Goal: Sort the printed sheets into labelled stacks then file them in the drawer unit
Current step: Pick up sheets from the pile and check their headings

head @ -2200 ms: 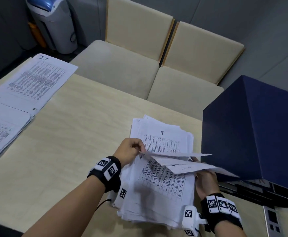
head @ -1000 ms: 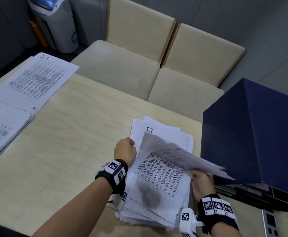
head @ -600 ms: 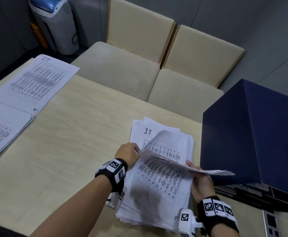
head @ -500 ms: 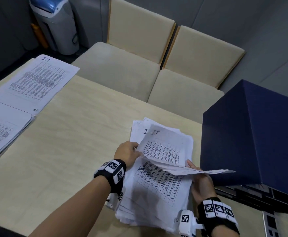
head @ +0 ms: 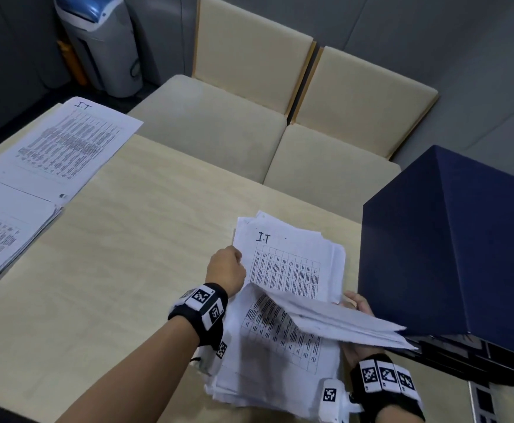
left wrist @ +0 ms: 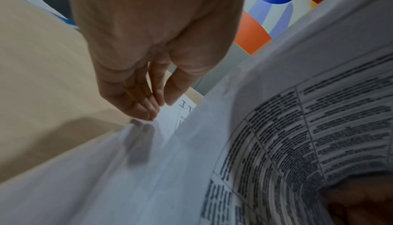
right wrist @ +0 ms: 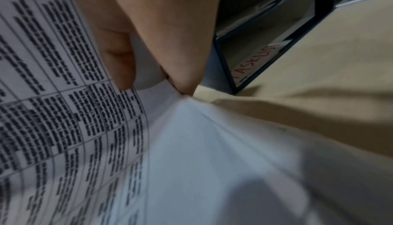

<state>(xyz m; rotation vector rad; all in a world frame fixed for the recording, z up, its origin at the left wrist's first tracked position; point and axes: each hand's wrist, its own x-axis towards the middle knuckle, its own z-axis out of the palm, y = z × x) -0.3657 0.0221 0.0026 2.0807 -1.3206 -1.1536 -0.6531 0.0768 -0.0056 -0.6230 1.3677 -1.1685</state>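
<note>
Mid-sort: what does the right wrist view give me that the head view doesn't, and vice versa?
Right wrist only: the drawer unit's open compartments, one with a red-lettered label, and how the right hand pinches the lifted sheets. Head only: the left hand at the pile's edge, the exposed sheet marked I.T, the sorted IT stack far left. Both: right hand, lifted sheets, drawer unit, table.

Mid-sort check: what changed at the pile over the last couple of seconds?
The I.T sheet, tilted in the air half a second ago, now lies flat on the pile. The left hand, which was lifting it, now only touches its left edge with straight fingers. The right hand still grips the lifted sheets. The sorted stacks and the drawer unit have not moved.
</note>
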